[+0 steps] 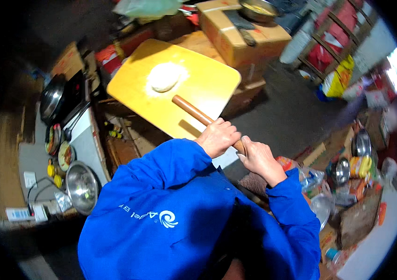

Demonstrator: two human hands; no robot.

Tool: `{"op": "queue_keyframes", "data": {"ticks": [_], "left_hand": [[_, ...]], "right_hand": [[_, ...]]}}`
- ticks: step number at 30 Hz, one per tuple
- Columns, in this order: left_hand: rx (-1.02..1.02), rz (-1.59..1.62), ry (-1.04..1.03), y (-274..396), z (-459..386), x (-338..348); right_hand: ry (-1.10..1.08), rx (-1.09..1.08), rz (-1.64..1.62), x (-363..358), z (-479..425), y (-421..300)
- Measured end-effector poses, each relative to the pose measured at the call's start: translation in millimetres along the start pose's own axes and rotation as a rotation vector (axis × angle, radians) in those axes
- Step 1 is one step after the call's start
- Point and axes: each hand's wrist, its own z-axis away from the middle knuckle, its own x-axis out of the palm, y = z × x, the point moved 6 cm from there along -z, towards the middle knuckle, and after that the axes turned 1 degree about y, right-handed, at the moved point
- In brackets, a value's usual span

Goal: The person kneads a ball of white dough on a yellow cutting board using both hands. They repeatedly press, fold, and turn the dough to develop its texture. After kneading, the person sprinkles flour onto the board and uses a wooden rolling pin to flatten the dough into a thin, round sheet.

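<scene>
A brown wooden rolling pin point(193, 110) is held in the air in front of my body, its far end pointing over the yellow board point(132, 91). My left hand point(218, 137) wraps around its middle part. Close beside it, my right hand point(259, 157) grips the near end. On the board lies a rounded lump of dough point(164, 79), brightly lit, with white flour scattered about it. The pin does not touch the dough, and its shadow falls on the board.
Beyond the board stands a cardboard box point(244, 45) carrying a cleaver point(238, 21) and a metal pan point(259, 10). At left, a counter holds a steel bowl point(81, 187), plates of food point(66, 155) and a wok point(52, 98). Bowls and packets crowd the right side, below a wooden ladder point(335, 38).
</scene>
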Motion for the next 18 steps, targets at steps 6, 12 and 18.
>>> {"op": "queue_keyframes", "data": {"ticks": [6, 12, 18], "left_hand": [[-0.308, -0.152, -0.008, -93.3, 84.5, -51.1], [-0.460, -0.186, 0.087, -209.1, 148.7, -106.2], [-0.487, -0.176, 0.057, -350.4, 162.6, -143.7]], "right_hand": [[-0.095, -0.146, 0.138, 11.7, -55.7, -27.0], [0.001, -0.154, 0.243, 10.0, -141.3, -48.2], [0.150, -0.054, 0.282, -1.8, -260.1, -76.4]]}}
